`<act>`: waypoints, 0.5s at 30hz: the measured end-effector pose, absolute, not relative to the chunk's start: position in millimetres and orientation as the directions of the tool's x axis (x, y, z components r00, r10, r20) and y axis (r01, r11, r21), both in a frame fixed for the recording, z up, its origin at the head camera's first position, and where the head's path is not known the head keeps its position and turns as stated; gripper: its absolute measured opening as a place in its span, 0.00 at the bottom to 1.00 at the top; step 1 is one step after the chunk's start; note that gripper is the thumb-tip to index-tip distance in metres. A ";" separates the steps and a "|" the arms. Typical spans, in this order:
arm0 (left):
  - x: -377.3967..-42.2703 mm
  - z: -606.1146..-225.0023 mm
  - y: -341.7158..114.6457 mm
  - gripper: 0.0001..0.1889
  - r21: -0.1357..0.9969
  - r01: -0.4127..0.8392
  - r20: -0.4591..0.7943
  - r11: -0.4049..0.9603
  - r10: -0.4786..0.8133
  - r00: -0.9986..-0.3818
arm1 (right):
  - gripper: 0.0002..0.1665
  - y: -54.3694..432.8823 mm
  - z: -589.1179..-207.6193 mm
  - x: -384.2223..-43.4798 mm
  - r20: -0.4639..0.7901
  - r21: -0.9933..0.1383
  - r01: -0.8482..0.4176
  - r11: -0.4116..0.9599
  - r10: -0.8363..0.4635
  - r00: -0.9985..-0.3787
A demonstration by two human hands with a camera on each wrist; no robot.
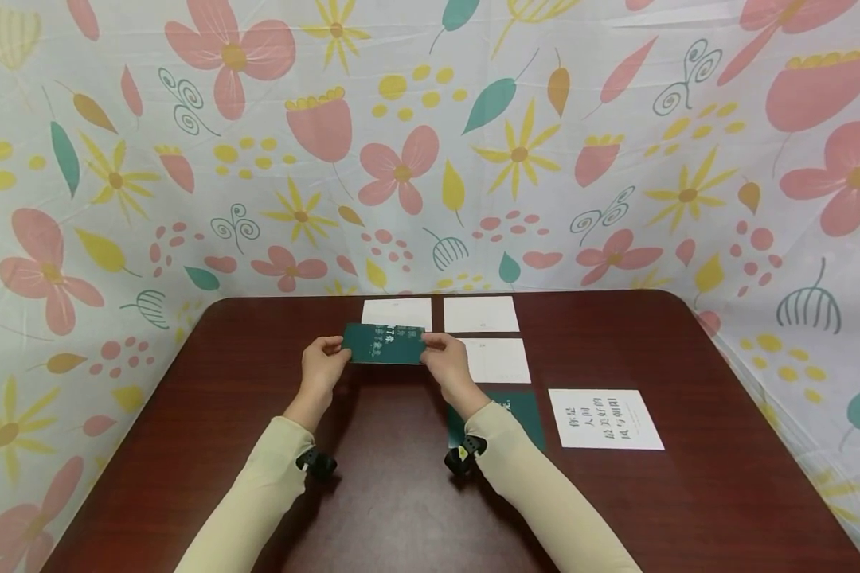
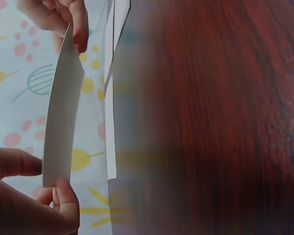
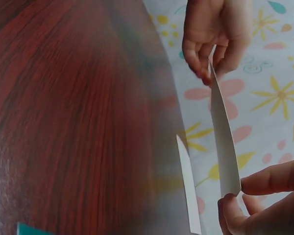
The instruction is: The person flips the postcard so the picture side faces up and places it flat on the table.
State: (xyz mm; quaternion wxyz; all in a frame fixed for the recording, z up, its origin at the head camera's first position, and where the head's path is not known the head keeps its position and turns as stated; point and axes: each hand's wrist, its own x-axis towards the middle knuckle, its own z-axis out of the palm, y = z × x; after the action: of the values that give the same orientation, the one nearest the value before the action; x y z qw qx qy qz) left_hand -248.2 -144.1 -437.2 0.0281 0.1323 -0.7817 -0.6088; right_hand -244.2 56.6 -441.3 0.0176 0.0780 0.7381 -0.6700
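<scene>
A dark green card [image 1: 383, 344] with white printed characters is held up over the far part of the table, its printed face toward the head camera. My left hand [image 1: 320, 368] pinches its left edge between thumb and fingers. On the opposite edge, my right hand [image 1: 447, 364] pinches it the same way. Both wrist views show the card's pale back, slightly bowed, in the left wrist view [image 2: 62, 117] and nearly edge-on in the right. Behind it, a white card [image 1: 397, 309] lies on the table, its lower part hidden by the green one.
Two more white cards lie to the right, a far card [image 1: 481, 313] and a nearer card [image 1: 500, 360]. Another green card [image 1: 523, 414] lies partly under my right forearm. Beside it is a white card with dark characters [image 1: 606, 419]. A floral cloth [image 1: 401, 159] hangs behind the brown table [image 1: 380, 493].
</scene>
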 end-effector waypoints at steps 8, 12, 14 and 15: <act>-257.2 -441.8 -151.3 0.22 0.864 -0.204 -0.164 0.461 -0.125 -0.979 | 0.25 58.2 -446.7 -253.8 -0.110 -0.946 0.139 0.292 0.114 -0.987; -261.8 -446.1 -153.2 0.23 0.810 -0.182 -0.176 0.557 -0.064 -0.982 | 0.25 59.5 -447.5 -256.0 -0.116 -0.907 0.150 0.393 0.108 -0.987; -263.3 -447.8 -153.5 0.23 0.789 -0.176 -0.181 0.588 -0.052 -0.982 | 0.26 60.1 -448.8 -256.6 -0.129 -0.891 0.155 0.427 0.091 -0.988; -263.9 -448.4 -153.5 0.23 0.780 -0.173 -0.180 0.601 -0.049 -0.982 | 0.26 60.2 -449.6 -257.1 -0.129 -0.880 0.153 0.449 0.083 -0.988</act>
State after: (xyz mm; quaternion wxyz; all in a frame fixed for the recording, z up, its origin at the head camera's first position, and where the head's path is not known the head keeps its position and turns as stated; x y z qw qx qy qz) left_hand -263.9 -153.5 -448.4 -0.0701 0.0624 -0.8921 -0.4420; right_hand -257.1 60.2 -449.6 0.0335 0.0696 0.8505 -0.5203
